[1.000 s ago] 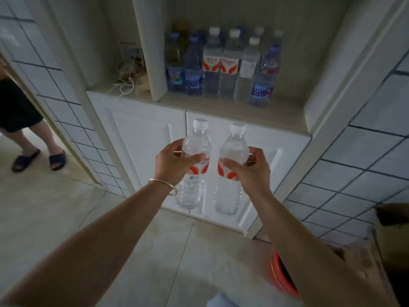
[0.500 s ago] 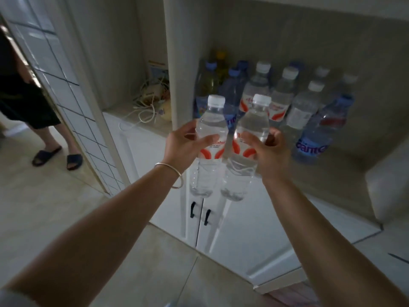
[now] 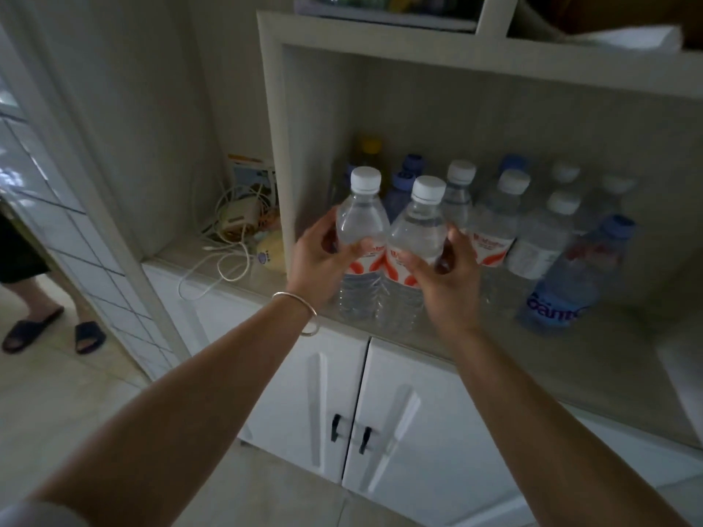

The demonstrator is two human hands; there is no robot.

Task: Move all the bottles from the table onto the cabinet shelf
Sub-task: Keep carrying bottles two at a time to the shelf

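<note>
Bottles in hand: two, both clear with white caps and red-and-white labels, both upright, sides touching. Left bottle (image 3: pixel 361 237) is gripped by the left hand (image 3: pixel 323 260), fingers curled round its waist at the label. Right bottle (image 3: pixel 412 252) is gripped the same way by the right hand (image 3: pixel 447 275), fingers (image 3: pixel 454 241) wrapped round the far side. Bottle bases sit at the front edge of the cabinet shelf (image 3: pixel 475 344); cannot tell whether they rest on it or hang just above.

Bangle (image 3: pixel 304 311): one, thin metal, on the left wrist.

Bottles already on the shelf, behind and to the right of the held pair: about ten countable, some partly hidden. White caps: five, including one red-labelled bottle (image 3: pixel 492 237) just beside the right hand. Blue caps: four, including a blue-labelled bottle (image 3: pixel 570 287) leaning at the front right. Yellow cap (image 3: pixel 371 146): one, at the back left.

Left compartment: tangle of white cables (image 3: pixel 228 237) with a small adapter, plus a printed card standing at the back.

Cabinet doors (image 3: pixel 380 424) below the shelf: two, white, each with one dark handle.

Far left, on the floor: second person's feet in two dark slippers (image 3: pixel 49 332).
</note>
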